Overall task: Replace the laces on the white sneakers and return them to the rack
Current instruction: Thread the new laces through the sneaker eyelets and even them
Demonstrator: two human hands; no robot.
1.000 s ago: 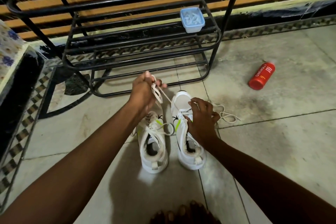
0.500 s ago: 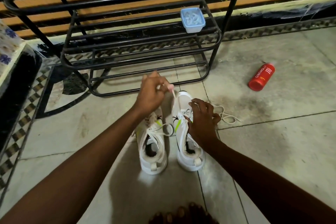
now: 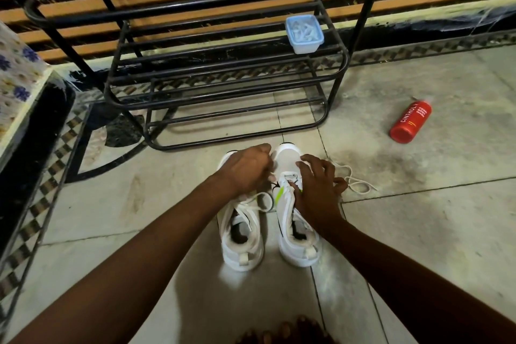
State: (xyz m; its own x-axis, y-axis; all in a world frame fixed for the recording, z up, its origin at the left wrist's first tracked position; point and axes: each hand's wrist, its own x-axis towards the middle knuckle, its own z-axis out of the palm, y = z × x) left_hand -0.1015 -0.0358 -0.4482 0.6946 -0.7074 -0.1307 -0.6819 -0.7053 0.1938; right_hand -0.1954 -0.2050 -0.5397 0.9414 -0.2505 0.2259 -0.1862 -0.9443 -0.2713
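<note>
Our toes [image 3: 282,329] sit at the bottom edge. Ahead on the tiled floor [image 3: 418,232], both white sneakers stand side by side, heels toward us. The left sneaker [image 3: 240,260] has a slack lace loop [image 3: 262,201] across its tongue. Left grip [image 3: 245,170] hangs over that sneaker's toe, fingers curled, pinching the lace [image 3: 357,184] near the right sneaker's [image 3: 284,215] eyelets. Right grip [image 3: 318,190] rests on the right sneaker, fingers spread and relaxed, clasping nothing. We see the lace's free end trailing on the floor just beside it. Beyond stands the black rack [image 3: 223,67], sneakers not on it, with a blue-rimmed tub [image 3: 304,33] on one shelf. A red bottle [image 3: 411,126] lies well right.
</note>
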